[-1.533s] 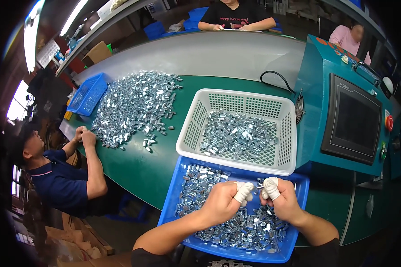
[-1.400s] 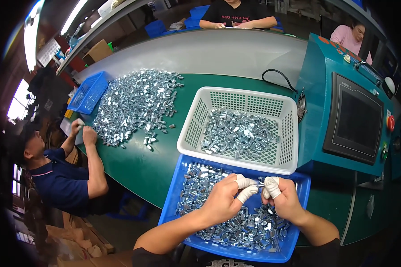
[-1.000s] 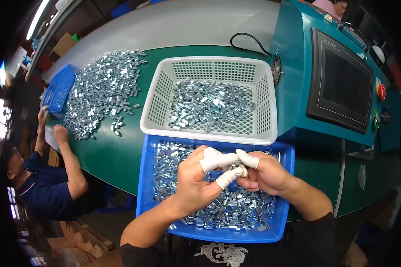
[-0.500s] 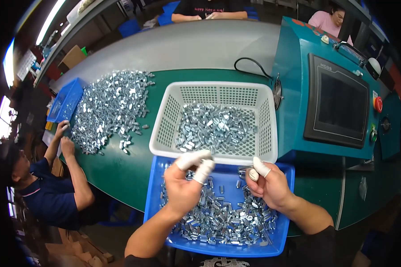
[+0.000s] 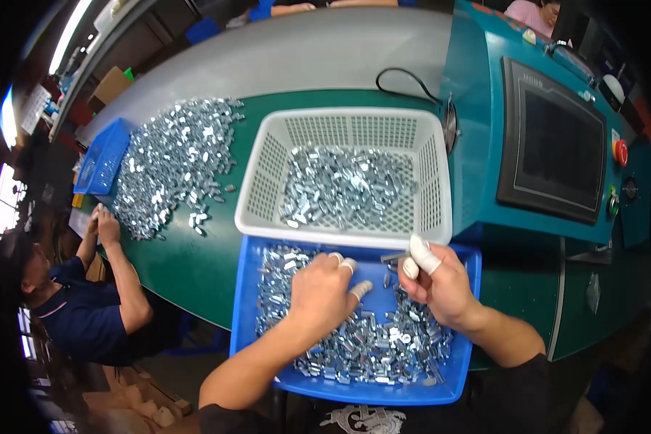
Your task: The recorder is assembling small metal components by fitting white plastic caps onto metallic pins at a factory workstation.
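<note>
Below me a blue tray holds many small, shiny metal pieces, short and rod-like. My left hand is over the tray's middle, white finger covers on its thumb and fingertips. Its thumb and fingers are apart, with nothing visible between them. Near the tray's far right side, my right hand pinches a slim metal piece between covered thumb and finger; part of it is hidden. Just beyond, a white perforated basket contains a heap of similar metal pieces.
A large pile of metal pieces spreads over the green table at left, beside a small blue bin and a co-worker. At right stands a teal machine with a dark screen. Other people sit across the table.
My left hand has gone from the basket's near rim down over the blue tray, its fingers spreading. The right hand keeps its pinch at nearly the same place. The view has tilted slightly downward.
</note>
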Motion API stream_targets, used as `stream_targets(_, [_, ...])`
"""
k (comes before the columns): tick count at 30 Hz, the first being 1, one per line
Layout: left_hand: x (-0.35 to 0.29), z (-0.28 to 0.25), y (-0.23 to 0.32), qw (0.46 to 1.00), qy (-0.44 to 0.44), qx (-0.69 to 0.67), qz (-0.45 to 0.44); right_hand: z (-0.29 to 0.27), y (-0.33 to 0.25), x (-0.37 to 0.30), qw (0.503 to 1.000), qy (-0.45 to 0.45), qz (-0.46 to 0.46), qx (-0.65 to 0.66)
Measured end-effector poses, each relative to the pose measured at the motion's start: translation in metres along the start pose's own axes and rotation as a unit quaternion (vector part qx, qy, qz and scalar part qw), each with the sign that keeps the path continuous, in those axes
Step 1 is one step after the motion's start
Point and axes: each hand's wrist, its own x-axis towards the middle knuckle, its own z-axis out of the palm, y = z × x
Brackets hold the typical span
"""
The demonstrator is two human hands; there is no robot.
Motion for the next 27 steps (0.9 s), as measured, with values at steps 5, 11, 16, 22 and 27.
stream_targets(5, [-0.001,0.015,-0.008,0.998,-0.064,-0.001,-0.012,0.003,-0.004,0.0,1.0,0.008,0.005,-0.006])
stream_targets(11, [0.0,0.004,-0.005,0.995,-0.098,0.008,-0.004,0.001,-0.002,0.0,1.0,0.009,-0.002,-0.012])
stream_targets(16, [-0.006,0.004,-0.006,0.99,-0.133,-0.039,0.002,0.004,-0.003,-0.005,1.0,0.006,-0.015,-0.023])
stream_targets(22, [-0.003,-0.018,0.006,0.969,-0.049,-0.241,-0.015,0.004,0.001,-0.007,0.995,0.002,-0.05,-0.085])
stream_targets(27, [-0.005,-0.02,0.01,0.882,-0.01,-0.46,-0.103,0.002,0.006,-0.007,0.981,0.004,-0.109,-0.162])
